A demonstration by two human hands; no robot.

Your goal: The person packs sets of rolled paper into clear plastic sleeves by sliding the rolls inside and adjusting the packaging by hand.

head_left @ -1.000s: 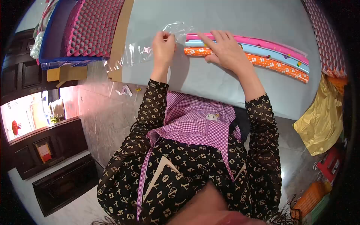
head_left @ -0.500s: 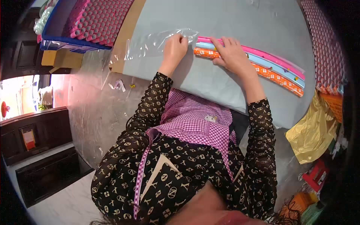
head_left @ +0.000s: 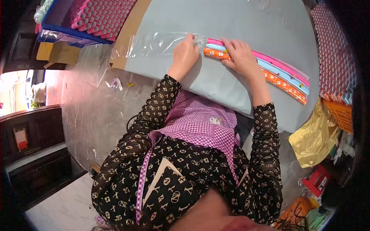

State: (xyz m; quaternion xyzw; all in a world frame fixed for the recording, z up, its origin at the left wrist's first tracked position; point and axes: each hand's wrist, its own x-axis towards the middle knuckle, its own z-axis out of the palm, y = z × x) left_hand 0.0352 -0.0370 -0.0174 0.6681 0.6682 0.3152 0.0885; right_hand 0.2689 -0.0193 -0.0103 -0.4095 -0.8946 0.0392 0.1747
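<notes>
Three rolls of wrapping paper lie side by side on a pale blue sheet (head_left: pixel 239 19): a pink roll (head_left: pixel 269 58), a light blue roll (head_left: pixel 277 68) and an orange patterned roll (head_left: pixel 283 82). My right hand (head_left: pixel 242 56) rests flat on their left ends. My left hand (head_left: pixel 185 54) pinches the mouth of a clear plastic sleeve (head_left: pixel 154 42) right at the rolls' left ends. The sleeve lies stretched out flat to the left over the sheet.
A blue crate (head_left: pixel 73 32) of rolled paper stands at the top left. Brown cardboard (head_left: pixel 129 30) lies under the sheet's left edge. More stacked rolls (head_left: pixel 333 50) fill the right side. A yellow bag (head_left: pixel 314 138) hangs below them. Paper scraps (head_left: pixel 115 82) lie on the grey floor.
The view has tilted and shifted. My left hand has moved right with the sleeve's mouth, up against the ends of the rolls. The sleeve now lies flatter and stretched leftward.
</notes>
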